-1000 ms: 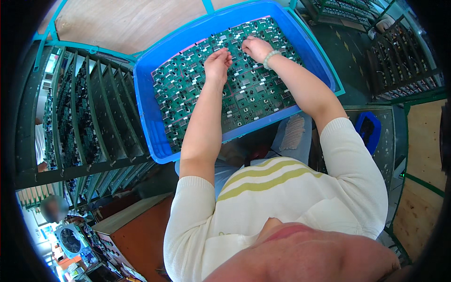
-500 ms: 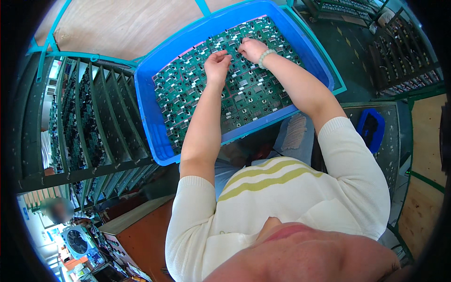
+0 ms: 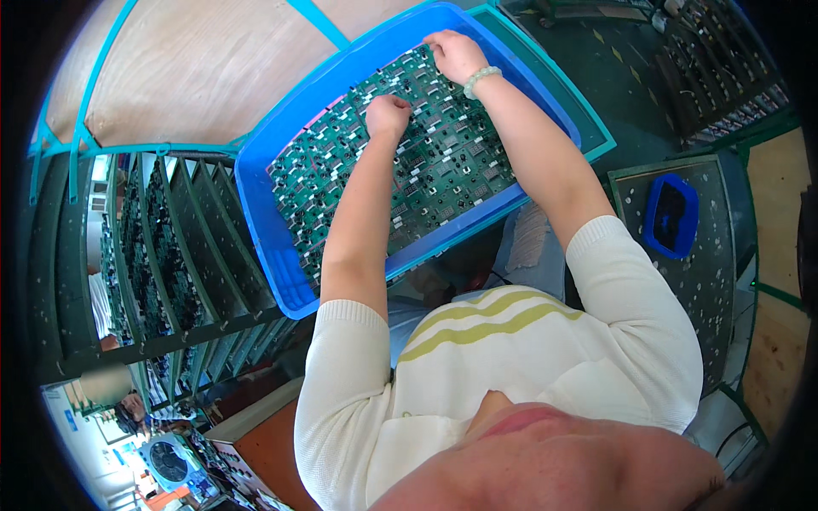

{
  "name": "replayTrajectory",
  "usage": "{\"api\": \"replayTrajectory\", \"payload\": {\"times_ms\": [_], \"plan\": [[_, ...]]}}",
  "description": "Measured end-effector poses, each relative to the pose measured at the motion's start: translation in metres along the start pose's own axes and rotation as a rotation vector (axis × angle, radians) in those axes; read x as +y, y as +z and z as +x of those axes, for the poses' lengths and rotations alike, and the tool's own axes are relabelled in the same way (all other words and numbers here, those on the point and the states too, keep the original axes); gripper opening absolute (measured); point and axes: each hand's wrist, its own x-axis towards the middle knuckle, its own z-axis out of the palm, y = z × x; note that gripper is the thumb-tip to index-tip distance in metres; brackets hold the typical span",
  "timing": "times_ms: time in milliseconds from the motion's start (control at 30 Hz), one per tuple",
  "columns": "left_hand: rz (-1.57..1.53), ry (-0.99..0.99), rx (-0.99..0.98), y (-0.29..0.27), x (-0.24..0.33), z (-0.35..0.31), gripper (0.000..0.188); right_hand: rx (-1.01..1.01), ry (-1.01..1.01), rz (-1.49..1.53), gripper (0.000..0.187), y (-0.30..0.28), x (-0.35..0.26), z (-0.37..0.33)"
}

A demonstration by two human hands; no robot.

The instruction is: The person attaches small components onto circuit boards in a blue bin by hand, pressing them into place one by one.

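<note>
A blue plastic tub [image 3: 271, 255] holds green circuit boards [image 3: 443, 183] that lie side by side in a sheet, dotted with small black and white parts. My left hand [image 3: 388, 117] is over the middle of the boards with its fingers curled in. Whatever those fingers hold, if anything, is hidden. Farther off, my right hand [image 3: 458, 58] is at the far edge of the boards, close to the tub's back wall. Its fingers bend down there, and their tips are partly hidden. A pale bead bracelet [image 3: 482, 81] circles my right wrist.
At left stands a dark slotted rack [image 3: 192, 247] filled with boards. A small blue bin [image 3: 671, 216] with dark contents sits on a worn dark surface [image 3: 711, 289] at right. Behind the tub rises a wooden panel [image 3: 196, 68] with teal bars. Another rack [image 3: 724, 77] stands far right.
My right hand has moved away from my left, up to the far edge of the boards. My left hand's fingers have curled in more. The view has shifted slightly.
</note>
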Motion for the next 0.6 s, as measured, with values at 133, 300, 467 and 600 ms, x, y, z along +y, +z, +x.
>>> {"api": "replayTrajectory", "payload": {"times_ms": [133, 300, 467, 600], "plan": [[0.102, -0.018, -0.073, -0.002, 0.008, 0.009, 0.015, 0.211, 0.047, 0.032, 0.017, -0.019, -0.001, 0.012], [0.25, -0.098, -0.065, 0.006, 0.005, 0.016, 0.016, 0.356, 0.081, 0.274, 0.013, -0.094, -0.056, 0.005], [0.349, 0.026, -0.029, 0.02, 0.005, 0.024, 0.03, 0.637, 0.126, 0.622, 0.015, -0.169, -0.019, -0.057], [0.354, 0.074, -0.058, 0.011, -0.023, 0.034, 0.026, 0.662, 0.173, 0.137, 0.014, -0.226, 0.035, -0.158]]}}
